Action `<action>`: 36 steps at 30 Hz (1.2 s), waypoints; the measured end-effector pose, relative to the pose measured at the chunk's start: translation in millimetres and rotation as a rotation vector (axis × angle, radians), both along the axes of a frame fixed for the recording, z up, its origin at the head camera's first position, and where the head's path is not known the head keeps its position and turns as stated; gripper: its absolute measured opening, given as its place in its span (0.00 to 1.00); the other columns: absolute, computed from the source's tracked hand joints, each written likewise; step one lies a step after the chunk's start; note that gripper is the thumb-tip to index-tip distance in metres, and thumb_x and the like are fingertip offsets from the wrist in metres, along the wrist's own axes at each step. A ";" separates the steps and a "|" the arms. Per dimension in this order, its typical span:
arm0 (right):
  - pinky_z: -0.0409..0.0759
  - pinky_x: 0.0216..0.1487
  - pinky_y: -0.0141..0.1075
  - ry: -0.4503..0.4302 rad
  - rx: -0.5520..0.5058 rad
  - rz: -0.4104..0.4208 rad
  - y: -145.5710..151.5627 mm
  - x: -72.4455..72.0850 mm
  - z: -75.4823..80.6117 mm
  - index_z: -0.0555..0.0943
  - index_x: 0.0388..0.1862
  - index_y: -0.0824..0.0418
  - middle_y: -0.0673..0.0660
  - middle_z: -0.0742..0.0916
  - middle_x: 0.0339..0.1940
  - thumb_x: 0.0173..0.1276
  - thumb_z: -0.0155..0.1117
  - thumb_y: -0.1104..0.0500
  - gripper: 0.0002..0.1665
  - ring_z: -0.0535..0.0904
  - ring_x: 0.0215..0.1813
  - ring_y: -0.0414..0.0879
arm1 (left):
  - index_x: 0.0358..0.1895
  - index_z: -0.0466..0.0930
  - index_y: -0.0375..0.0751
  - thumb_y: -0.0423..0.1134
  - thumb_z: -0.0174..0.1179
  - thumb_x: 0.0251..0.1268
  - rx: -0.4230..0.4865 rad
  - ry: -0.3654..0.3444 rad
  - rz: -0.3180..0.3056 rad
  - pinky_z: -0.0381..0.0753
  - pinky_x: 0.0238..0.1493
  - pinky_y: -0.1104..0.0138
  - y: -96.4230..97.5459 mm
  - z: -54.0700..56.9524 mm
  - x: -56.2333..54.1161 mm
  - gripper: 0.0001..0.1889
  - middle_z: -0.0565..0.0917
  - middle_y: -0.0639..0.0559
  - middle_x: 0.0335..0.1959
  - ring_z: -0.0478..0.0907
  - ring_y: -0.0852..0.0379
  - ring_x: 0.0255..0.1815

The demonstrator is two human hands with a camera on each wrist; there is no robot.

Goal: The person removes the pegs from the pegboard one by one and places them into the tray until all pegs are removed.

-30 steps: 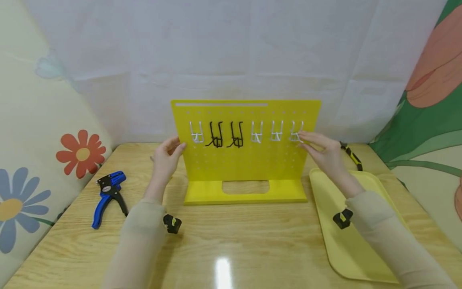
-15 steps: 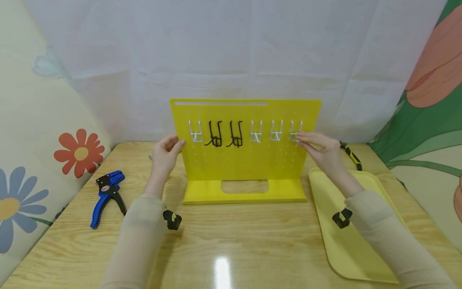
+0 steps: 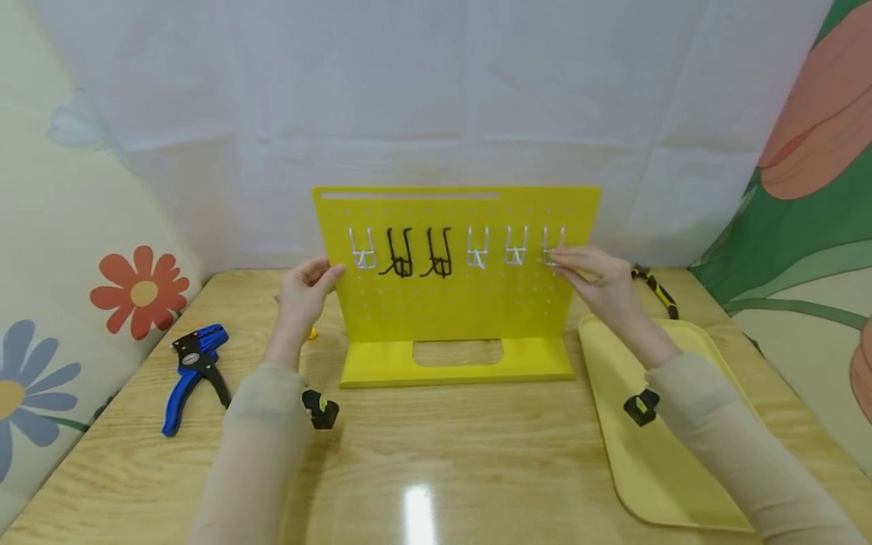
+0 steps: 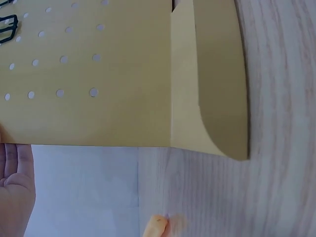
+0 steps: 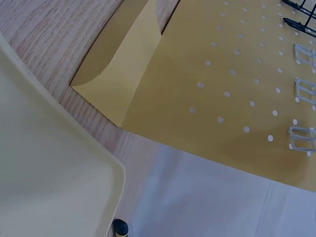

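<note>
A yellow pegboard (image 3: 453, 310) stands upright on its base in the head view. My left hand (image 3: 303, 291) grips its left edge, thumb on the front; part of this hand (image 4: 17, 190) shows in the left wrist view. Across the board hang white wire hooks (image 3: 478, 250) and two black hooks (image 3: 402, 257). With fingertips and thumb, my right hand (image 3: 599, 280) pinches the lower part of the rightmost white hook (image 3: 553, 236), partly covering it. That hook (image 5: 302, 139) sits against the board in the right wrist view, where the right hand is out of sight.
A pale yellow tray (image 3: 654, 484) lies at the right, under the right forearm. Behind it is a black-and-yellow handled tool (image 3: 658, 291). Blue-and-black wire strippers (image 3: 194, 371) lie at the left. A small yellow tip (image 3: 312, 333) shows beside the left wrist.
The rightmost white hook looked tilted a second ago and now hangs straighter, the right fingers still at it. The left hand keeps its place on the edge. The head view has shifted slightly.
</note>
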State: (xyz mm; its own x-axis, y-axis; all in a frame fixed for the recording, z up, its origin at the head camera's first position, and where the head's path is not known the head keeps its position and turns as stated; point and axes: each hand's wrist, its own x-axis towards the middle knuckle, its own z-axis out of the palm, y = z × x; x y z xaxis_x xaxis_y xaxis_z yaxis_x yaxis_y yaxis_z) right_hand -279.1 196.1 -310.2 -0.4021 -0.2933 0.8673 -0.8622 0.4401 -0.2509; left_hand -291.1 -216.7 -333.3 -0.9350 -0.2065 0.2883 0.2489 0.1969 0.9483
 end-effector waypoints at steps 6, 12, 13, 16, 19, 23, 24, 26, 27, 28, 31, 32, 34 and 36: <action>0.77 0.54 0.21 0.015 0.006 0.004 -3.6 -1.2 0.5 0.85 0.35 0.72 0.67 0.87 0.37 0.48 0.69 0.79 0.13 0.84 0.42 0.56 | 0.50 0.76 0.25 0.36 0.60 0.64 -0.043 0.004 -0.002 0.79 0.35 0.84 0.9 2.4 1.3 0.18 0.79 0.79 0.22 0.76 0.77 0.28; 0.78 0.53 0.22 0.044 0.015 0.005 -7.0 -1.0 1.0 0.85 0.33 0.73 0.66 0.87 0.36 0.48 0.68 0.79 0.11 0.84 0.40 0.60 | 0.50 0.76 0.25 0.35 0.59 0.64 -0.027 0.002 0.011 0.79 0.34 0.84 1.1 1.1 1.6 0.16 0.79 0.79 0.22 0.76 0.78 0.27; 0.79 0.52 0.22 0.047 0.020 0.002 -7.3 -0.9 1.2 0.85 0.33 0.73 0.66 0.87 0.36 0.48 0.68 0.79 0.11 0.84 0.40 0.60 | 0.50 0.76 0.25 0.35 0.59 0.64 -0.027 0.002 0.013 0.79 0.34 0.84 1.1 0.9 1.7 0.16 0.79 0.79 0.22 0.76 0.78 0.27; 0.80 0.50 0.24 0.068 0.046 -0.020 -8.5 -1.1 2.0 0.84 0.33 0.73 0.66 0.87 0.36 0.49 0.68 0.79 0.11 0.85 0.39 0.59 | 0.49 0.76 0.24 0.36 0.60 0.63 -0.022 0.004 0.021 0.79 0.34 0.84 1.2 0.4 1.7 0.17 0.79 0.78 0.22 0.76 0.78 0.27; 0.82 0.47 0.27 0.089 0.071 -0.039 -10.3 -2.3 3.2 0.83 0.33 0.74 0.66 0.87 0.35 0.50 0.67 0.79 0.10 0.85 0.38 0.58 | 0.47 0.78 0.28 0.37 0.60 0.63 -0.036 0.003 0.018 0.79 0.35 0.84 0.6 0.4 1.5 0.15 0.79 0.78 0.23 0.76 0.77 0.28; 0.83 0.43 0.30 0.110 0.087 -0.060 -12.5 -3.3 4.9 0.82 0.33 0.74 0.66 0.87 0.34 0.52 0.66 0.80 0.09 0.84 0.37 0.57 | 0.40 0.79 0.40 0.39 0.61 0.63 -0.047 0.007 0.007 0.79 0.35 0.83 -0.5 0.8 1.2 0.07 0.80 0.75 0.24 0.76 0.75 0.28; 0.83 0.43 0.30 0.111 0.086 -0.063 -12.8 -3.2 5.3 0.81 0.33 0.75 0.66 0.86 0.34 0.52 0.65 0.80 0.09 0.84 0.37 0.57 | 0.39 0.79 0.43 0.39 0.61 0.63 -0.043 0.006 0.004 0.79 0.35 0.83 -0.8 0.7 0.8 0.06 0.80 0.74 0.24 0.76 0.75 0.28; 0.83 0.43 0.29 0.113 0.083 -0.066 -13.0 -2.6 5.9 0.81 0.33 0.75 0.66 0.86 0.34 0.52 0.65 0.80 0.09 0.84 0.37 0.57 | 0.38 0.79 0.44 0.40 0.62 0.62 -0.032 0.007 0.003 0.80 0.35 0.83 -1.0 0.7 0.5 0.05 0.82 0.71 0.25 0.76 0.74 0.28; 0.83 0.43 0.29 0.111 0.078 -0.064 -13.1 -2.2 6.2 0.81 0.33 0.75 0.66 0.86 0.34 0.52 0.65 0.80 0.09 0.84 0.37 0.57 | 0.38 0.79 0.43 0.40 0.62 0.62 -0.033 0.005 0.001 0.79 0.35 0.83 -1.2 0.6 0.2 0.05 0.82 0.70 0.25 0.76 0.74 0.28; 0.82 0.43 0.28 0.109 0.073 -0.063 -13.1 -1.7 6.5 0.81 0.33 0.75 0.66 0.86 0.34 0.52 0.65 0.80 0.09 0.84 0.37 0.57 | 0.38 0.79 0.43 0.40 0.62 0.62 -0.033 0.005 0.000 0.79 0.35 0.83 -1.3 0.7 0.0 0.06 0.82 0.70 0.26 0.76 0.74 0.28; 0.81 0.45 0.23 0.099 0.055 -0.057 -13.0 -0.7 7.6 0.81 0.33 0.74 0.66 0.86 0.34 0.53 0.64 0.80 0.08 0.84 0.37 0.57 | 0.39 0.79 0.41 0.40 0.62 0.62 -0.034 0.002 -0.001 0.79 0.35 0.83 -1.2 0.9 -0.5 0.07 0.83 0.68 0.26 0.76 0.74 0.28; 0.80 0.46 0.22 0.092 0.046 -0.050 -13.1 -0.2 8.0 0.81 0.33 0.74 0.66 0.86 0.34 0.53 0.64 0.80 0.08 0.84 0.37 0.57 | 0.39 0.79 0.41 0.40 0.62 0.62 -0.036 0.000 -0.003 0.79 0.35 0.83 -1.3 1.0 -0.6 0.07 0.82 0.69 0.26 0.75 0.74 0.28; 0.80 0.46 0.20 0.078 0.025 -0.034 -13.8 1.0 9.6 0.81 0.32 0.74 0.66 0.86 0.34 0.55 0.63 0.80 0.07 0.84 0.37 0.57 | 0.38 0.78 0.42 0.40 0.62 0.62 -0.032 -0.004 -0.006 0.79 0.35 0.83 -1.8 0.8 -0.9 0.06 0.82 0.70 0.26 0.76 0.75 0.28; 0.81 0.46 0.21 0.062 0.008 -0.017 -14.3 2.7 11.5 0.81 0.32 0.74 0.67 0.86 0.34 0.56 0.62 0.80 0.07 0.84 0.37 0.58 | 0.38 0.78 0.43 0.40 0.62 0.62 -0.030 -0.001 -0.009 0.79 0.35 0.83 -2.5 0.5 -1.0 0.06 0.82 0.70 0.26 0.76 0.75 0.28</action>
